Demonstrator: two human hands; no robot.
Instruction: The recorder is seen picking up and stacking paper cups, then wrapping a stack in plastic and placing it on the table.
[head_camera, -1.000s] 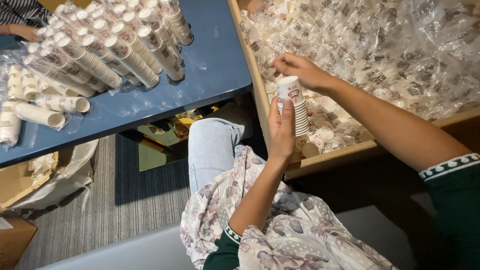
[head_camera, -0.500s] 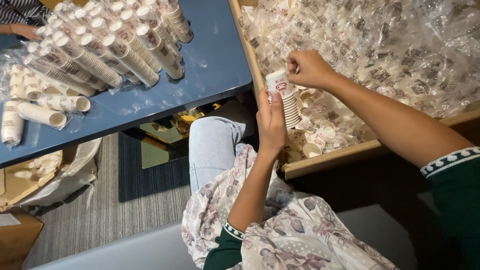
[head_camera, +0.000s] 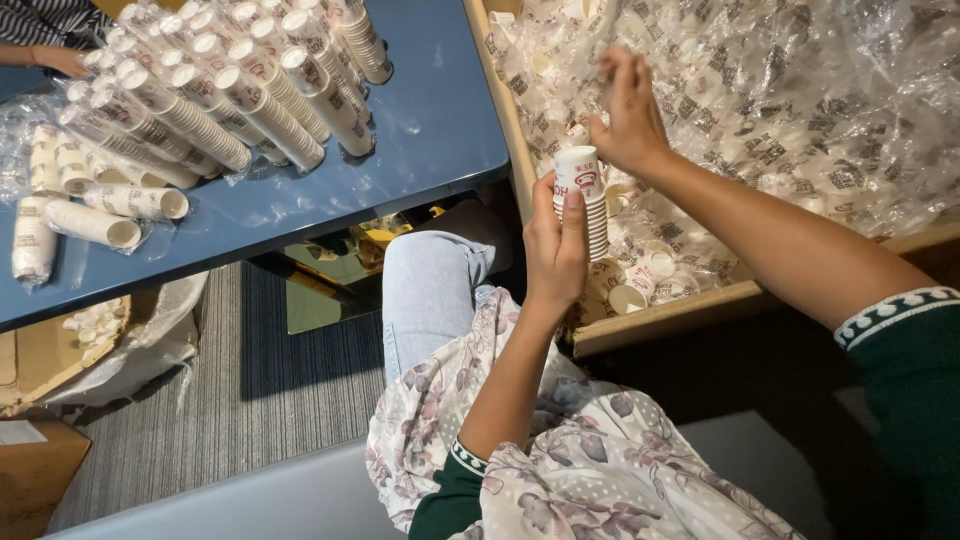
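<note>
Left grip: clamped round cup stack, held upright.
Right grip: above, fingers pinched on plastic wrap.
Handling: judged light, crushable; best held mid-stack.

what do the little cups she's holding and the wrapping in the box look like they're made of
Cup stack in the left hand: probably paper, matte white with red print and thin rolled rims. Wrapping near the right hand: thin clear plastic film, crinkled and glossy with glare.

Another person's hand cut off at top-left edge; right fingers motion-blurred.
</note>
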